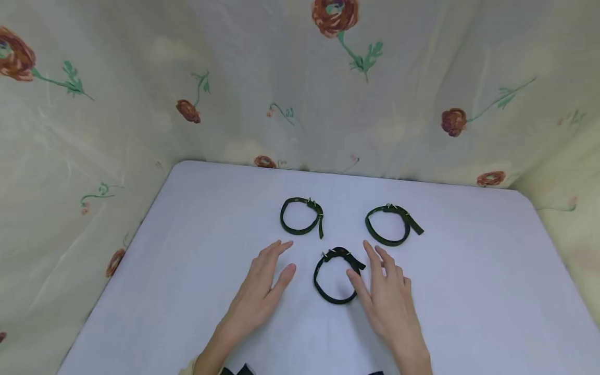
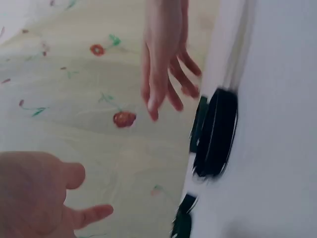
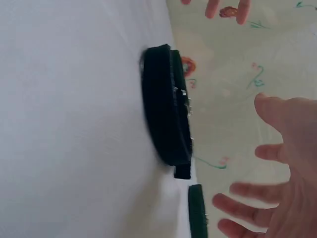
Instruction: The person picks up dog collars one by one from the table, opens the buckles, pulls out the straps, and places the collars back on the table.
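Three dark collars with metal buckles lie fastened in loops on the white table. The nearest collar (image 1: 339, 301) lies between the two hands, its strap end pointing right. Behind it are a back-left collar (image 1: 292, 230) and a back-right collar (image 1: 385, 241), both dark green. My left hand (image 1: 262, 294) is left of the nearest collar, apart from it, fingers extended and holding nothing. My right hand (image 1: 386, 297) is over that collar's right side, thumb overlapping its edge in the head view. Both wrist views show the nearest collar (image 2: 220, 134) (image 3: 161, 106) with a gap to the fingers.
A white tabletop (image 1: 478, 281) with rounded far corners surrounds the collars. Behind and beside it hangs a pale curtain (image 1: 253, 67) printed with red-brown flowers. Small black pieces (image 1: 245, 370) show at the bottom edge near the wrists.
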### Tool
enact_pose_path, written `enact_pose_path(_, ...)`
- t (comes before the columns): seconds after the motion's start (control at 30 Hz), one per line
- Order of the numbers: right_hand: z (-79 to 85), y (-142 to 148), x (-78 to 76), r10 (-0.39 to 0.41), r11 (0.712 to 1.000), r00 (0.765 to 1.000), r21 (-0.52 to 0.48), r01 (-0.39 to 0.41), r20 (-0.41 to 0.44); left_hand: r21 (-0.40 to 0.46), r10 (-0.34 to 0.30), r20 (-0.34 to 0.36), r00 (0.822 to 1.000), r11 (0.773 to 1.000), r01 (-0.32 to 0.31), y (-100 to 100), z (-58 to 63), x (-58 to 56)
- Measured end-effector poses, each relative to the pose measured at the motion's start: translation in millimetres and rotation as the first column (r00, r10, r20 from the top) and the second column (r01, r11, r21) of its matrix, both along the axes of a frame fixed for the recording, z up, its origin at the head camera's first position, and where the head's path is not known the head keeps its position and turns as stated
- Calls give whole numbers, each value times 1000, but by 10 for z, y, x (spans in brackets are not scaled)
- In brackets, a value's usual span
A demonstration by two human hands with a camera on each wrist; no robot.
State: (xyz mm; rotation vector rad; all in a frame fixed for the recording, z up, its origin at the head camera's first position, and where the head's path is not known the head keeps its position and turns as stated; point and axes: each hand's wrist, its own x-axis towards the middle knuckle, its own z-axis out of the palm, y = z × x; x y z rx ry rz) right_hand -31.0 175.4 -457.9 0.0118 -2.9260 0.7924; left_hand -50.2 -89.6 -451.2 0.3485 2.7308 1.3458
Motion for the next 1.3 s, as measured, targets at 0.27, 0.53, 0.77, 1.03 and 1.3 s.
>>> enact_pose_path(0.27,-204,-123,8,-34,997,996,-68,40,88,307,-101,342,934,952,-10,81,-166,-4)
enact_pose_path(0.53,-234,-131,-42,-46,996,992,-68,54,119,480,-192,515,836,872,-95,136,-179,-37)
enact_pose_path(0.77,-245,-134,-84,-22,996,994,-82,31,110,544,-245,531,811,832,-105,164,-193,-34)
enact_pose_path(1.03,-229,-143,-73,20,998,998,-56,-17,63,577,-257,540,801,806,-130,201,-200,-23)
enact_pose_path(1.3,-218,-161,-34,49,998,996,-39,-53,-78,588,-233,545,806,791,-170,227,-140,18)
